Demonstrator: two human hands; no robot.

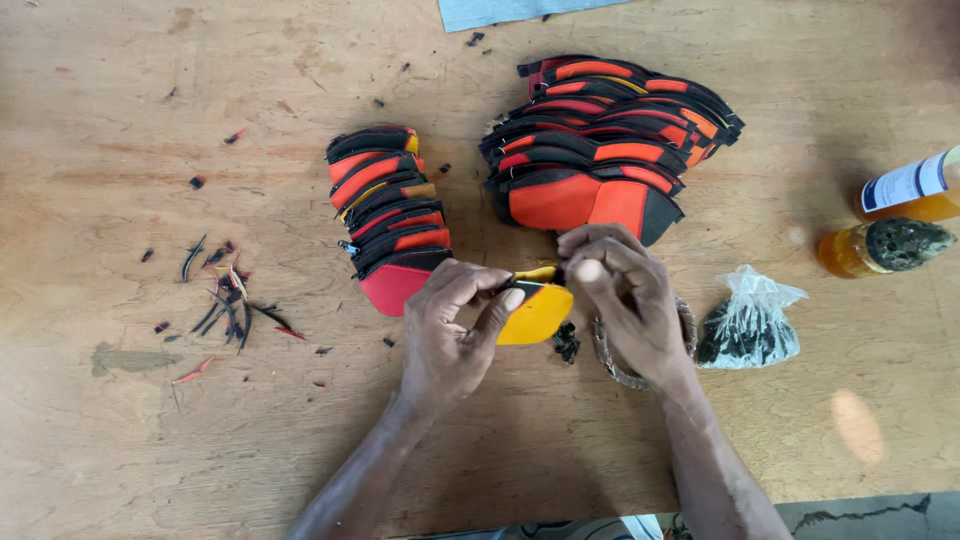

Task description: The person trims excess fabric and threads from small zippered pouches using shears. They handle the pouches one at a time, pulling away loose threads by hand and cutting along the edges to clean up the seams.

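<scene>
Both hands (450, 330) (625, 295) pinching yellow piece (538, 312) (fingers curled)

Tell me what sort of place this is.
Probably a small craft workshop making shoe or leather parts: stacks of red-and-black cut pieces on a worn wooden table, offcut scraps, and both hands working a yellow piece.

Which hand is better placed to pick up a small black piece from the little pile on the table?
Probably the right hand: the small black pieces lie just beside and below it, while the left hand grips the yellow piece.
</scene>
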